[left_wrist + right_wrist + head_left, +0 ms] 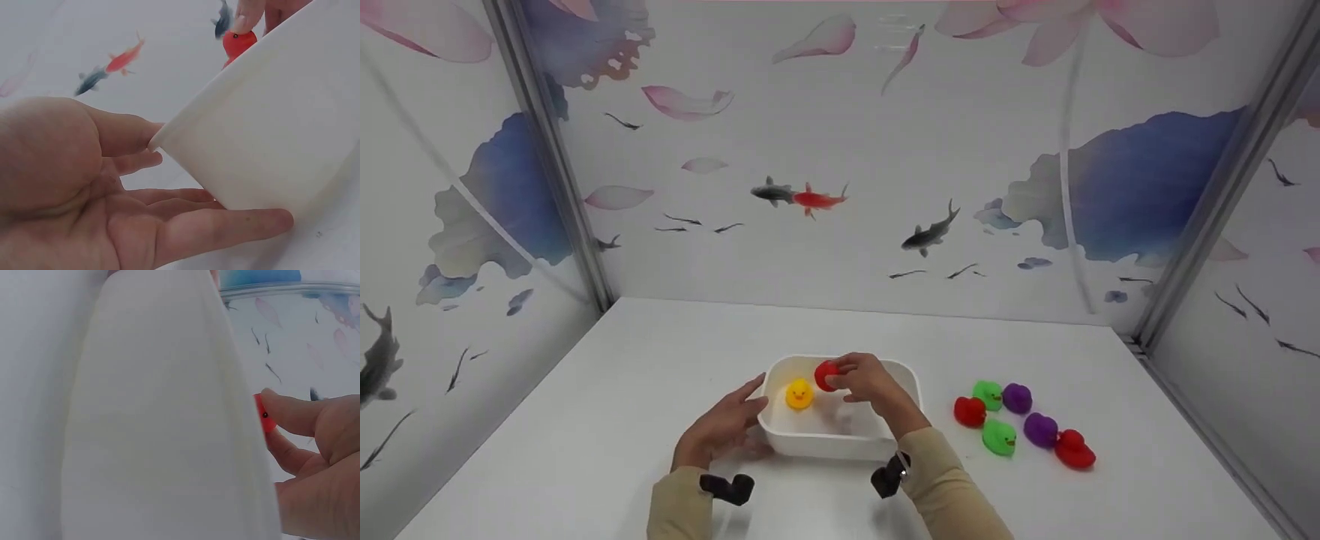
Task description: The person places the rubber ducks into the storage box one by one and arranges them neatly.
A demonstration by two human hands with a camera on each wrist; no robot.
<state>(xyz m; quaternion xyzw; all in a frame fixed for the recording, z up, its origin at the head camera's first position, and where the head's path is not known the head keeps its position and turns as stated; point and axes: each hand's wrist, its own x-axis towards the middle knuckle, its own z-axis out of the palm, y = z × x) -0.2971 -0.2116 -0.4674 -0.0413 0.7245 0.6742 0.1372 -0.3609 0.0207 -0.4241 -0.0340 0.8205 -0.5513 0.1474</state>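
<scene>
A white plastic basin (840,446) sits on the table with a yellow rubber duck (799,394) inside. My left hand (722,424) is at its left end. In the left wrist view the thumb (126,134) touches the rim at a corner, while the other fingers extend nearly straight along the lower outer wall. Over the basin, my right hand (870,381) pinches a red rubber duck (826,375) between thumb and fingertips. From the right wrist, the basin wall covers much of that duck (265,414); its black eye shows.
Right of the basin lies a loose group of rubber ducks on the white table (697,337): green ones (999,438), purple ones (1041,430) and red ones (1075,450). Printed panels (840,135) with fish and petals wall the table at the back and sides.
</scene>
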